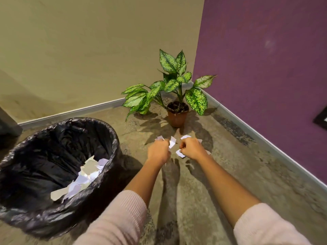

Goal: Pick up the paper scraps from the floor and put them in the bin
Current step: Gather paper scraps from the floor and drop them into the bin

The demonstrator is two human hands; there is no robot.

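Note:
Both hands are low over the floor in front of a potted plant, fingers curled into fists. White paper scraps (172,142) stick out of my left hand (158,151). My right hand (191,148) is closed on more white scraps, with one piece (180,154) showing under its knuckles and another (185,137) above them. Whether the outer pieces lie on the floor or are gripped is unclear. To the left stands the bin (99,188), lined with a black plastic bag, with several white paper pieces (83,179) inside.
A potted plant (177,114) with spotted green leaves stands in the corner just beyond my hands. A beige wall runs along the back, a purple wall along the right. A dark object (8,124) is at the far left edge. The floor is rough concrete.

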